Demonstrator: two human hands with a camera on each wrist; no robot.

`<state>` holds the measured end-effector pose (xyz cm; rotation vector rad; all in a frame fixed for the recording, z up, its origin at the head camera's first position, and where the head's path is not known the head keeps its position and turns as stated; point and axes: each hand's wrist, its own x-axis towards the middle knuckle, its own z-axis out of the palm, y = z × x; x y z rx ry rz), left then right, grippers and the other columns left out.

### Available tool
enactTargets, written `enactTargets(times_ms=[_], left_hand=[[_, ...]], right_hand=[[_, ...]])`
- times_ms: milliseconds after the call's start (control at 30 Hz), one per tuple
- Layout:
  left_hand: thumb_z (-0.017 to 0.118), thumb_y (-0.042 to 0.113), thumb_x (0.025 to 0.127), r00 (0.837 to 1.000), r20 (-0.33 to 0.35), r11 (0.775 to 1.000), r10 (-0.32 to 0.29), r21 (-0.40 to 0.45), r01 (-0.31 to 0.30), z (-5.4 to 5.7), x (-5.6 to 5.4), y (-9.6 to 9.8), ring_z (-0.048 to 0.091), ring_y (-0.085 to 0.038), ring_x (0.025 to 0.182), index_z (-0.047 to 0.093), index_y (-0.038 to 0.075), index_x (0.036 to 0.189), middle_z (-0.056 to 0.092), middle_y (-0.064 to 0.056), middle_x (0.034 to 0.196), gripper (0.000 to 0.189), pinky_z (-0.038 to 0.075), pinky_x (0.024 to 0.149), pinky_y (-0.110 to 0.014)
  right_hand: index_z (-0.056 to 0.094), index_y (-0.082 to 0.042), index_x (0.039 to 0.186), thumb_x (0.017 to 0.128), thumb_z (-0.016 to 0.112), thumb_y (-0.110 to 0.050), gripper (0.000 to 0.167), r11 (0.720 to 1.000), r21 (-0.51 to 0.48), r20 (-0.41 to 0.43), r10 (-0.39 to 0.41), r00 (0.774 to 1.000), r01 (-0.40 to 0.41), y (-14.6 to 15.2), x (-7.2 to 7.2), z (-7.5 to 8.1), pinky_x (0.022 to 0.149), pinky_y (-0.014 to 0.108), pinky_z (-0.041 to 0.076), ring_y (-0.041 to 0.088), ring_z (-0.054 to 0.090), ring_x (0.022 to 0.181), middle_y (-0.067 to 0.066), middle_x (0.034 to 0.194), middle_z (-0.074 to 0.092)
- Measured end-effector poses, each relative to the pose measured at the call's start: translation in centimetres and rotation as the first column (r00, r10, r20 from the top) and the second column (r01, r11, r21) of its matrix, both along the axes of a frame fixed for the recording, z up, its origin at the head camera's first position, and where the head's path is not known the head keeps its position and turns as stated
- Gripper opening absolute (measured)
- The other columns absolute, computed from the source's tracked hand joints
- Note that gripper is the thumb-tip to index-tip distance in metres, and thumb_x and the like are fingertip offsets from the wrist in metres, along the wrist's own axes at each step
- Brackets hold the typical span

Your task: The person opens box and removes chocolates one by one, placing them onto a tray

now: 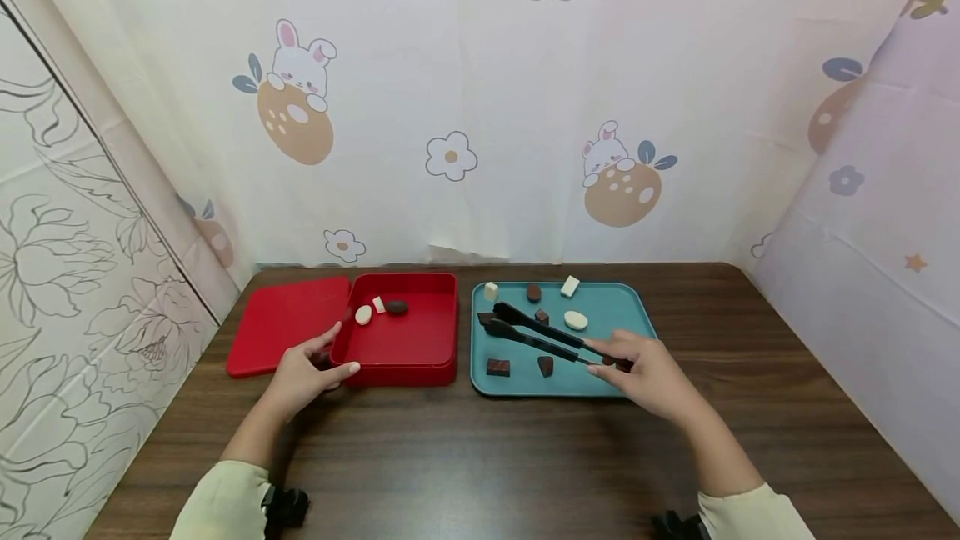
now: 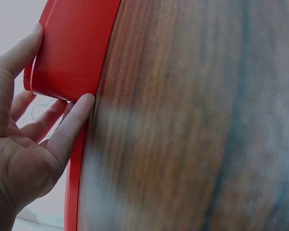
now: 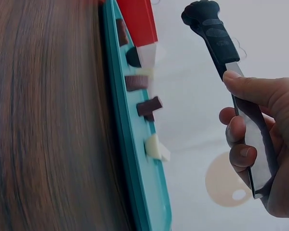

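Note:
My left hand (image 1: pixel 303 369) grips the near left corner of a red box (image 1: pixel 399 374), thumb on its front wall and fingers at its left side. Inside lie two white pieces and a dark oval chocolate (image 1: pixel 397 307). My right hand (image 1: pixel 637 369) holds black tongs (image 1: pixel 536 342) by the handles, thumb above and fingers curled below. The tongs point left over a teal tray (image 1: pixel 442 388); their tips stand apart beside a dark chocolate piece (image 1: pixel 484 318) near its left edge, overlapping it in the head view.
Across the tray (image 1: pixel 600 386) lie several brown and white pieces, among them a rectangular chocolate (image 1: pixel 498 367) and a white oval (image 1: pixel 576 320). A red lid (image 1: pixel 288 327) lies left of the box. Behind the wooden table (image 1: pixel 450 457) hangs a printed curtain (image 1: pixel 390 107).

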<state>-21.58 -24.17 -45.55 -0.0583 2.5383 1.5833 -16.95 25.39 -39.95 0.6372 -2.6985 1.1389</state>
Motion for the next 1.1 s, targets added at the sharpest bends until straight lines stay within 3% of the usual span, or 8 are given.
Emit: enactTargets(times_ms=[533, 833, 1100], left_hand=[[0.081, 0.041, 0.078, 1.0, -0.004, 1.0, -0.001, -0.003, 0.001, 0.0, 0.0, 0.0, 0.047, -0.034, 0.118, 0.033, 0.022, 0.153, 0.042, -0.024, 0.143, 0.091, 0.058, 0.075, -0.033], [0.082, 0.04, 0.078, 1.0, 0.002, 1.0, 0.002, 0.0, -0.002, -0.1, -0.1, 0.0, 0.046, -0.035, 0.119, 0.033, 0.023, 0.153, 0.041, -0.023, 0.144, 0.092, 0.058, 0.076, -0.033], [0.082, 0.039, 0.078, 1.0, -0.009, 1.0, 0.0, 0.01, 0.0, -0.2, -0.1, -0.1, 0.047, -0.035, 0.119, 0.033, 0.021, 0.153, 0.043, -0.024, 0.142, 0.091, 0.058, 0.075, -0.033]], right_hand=[[0.071, -0.002, 0.117, 0.081, 0.078, -0.006, 0.037, 0.999, 0.031, -0.054, -0.027, 0.998, 0.029, 4.3, 1.4, 0.1, 0.047, 0.023, 0.039, 0.008, 0.043, 0.06, -0.008, 0.079, 0.054], [0.07, 0.0, 0.117, 0.08, 0.079, -0.005, 0.039, 0.996, 0.086, -0.044, -0.013, 0.999, 0.017, 6.5, 2.0, 0.7, 0.046, 0.023, 0.035, 0.006, 0.035, 0.054, -0.008, 0.071, 0.038], [0.07, 0.002, 0.116, 0.08, 0.079, -0.006, 0.039, 0.991, 0.134, -0.034, 0.008, 0.999, -0.003, 7.7, 2.0, 0.7, 0.045, 0.022, 0.035, 0.002, 0.033, 0.054, -0.01, 0.07, 0.038]])
